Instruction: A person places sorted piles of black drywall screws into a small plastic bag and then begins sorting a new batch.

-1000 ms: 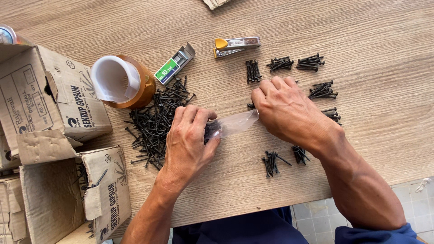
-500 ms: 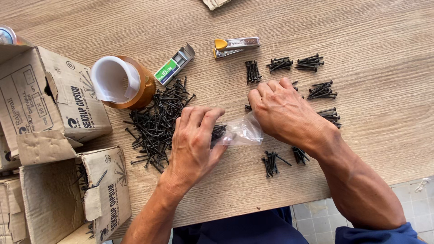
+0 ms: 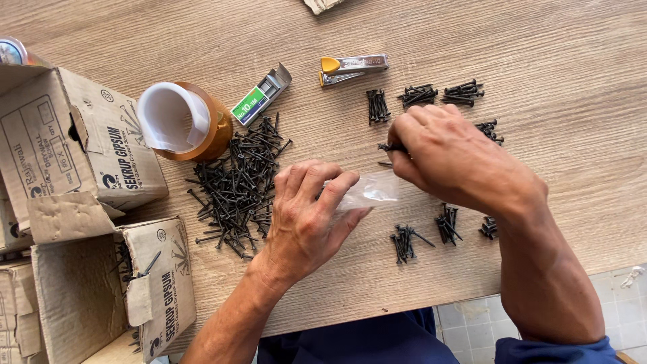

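Since the earlier frame, right hand point(image 3: 458, 158) has lifted, pinching a bundle of black screws point(image 3: 391, 146); left hand point(image 3: 310, 216) presses the small clear bag point(image 3: 367, 192) flat mid-tabletop point(image 3: 573, 61). Screws may slip and scatter if the pinch loosens. Bag opening is hard to see; the fingers hide the bundle's size.

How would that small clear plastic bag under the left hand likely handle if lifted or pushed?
The clear plastic bag looks thin and crinkled, so it would probably flop and sag rather than hold shape. It seems very light, likely to slide on the smooth wooden table unless the left hand pins it. The black screws have sharp points, which might puncture such thin film.
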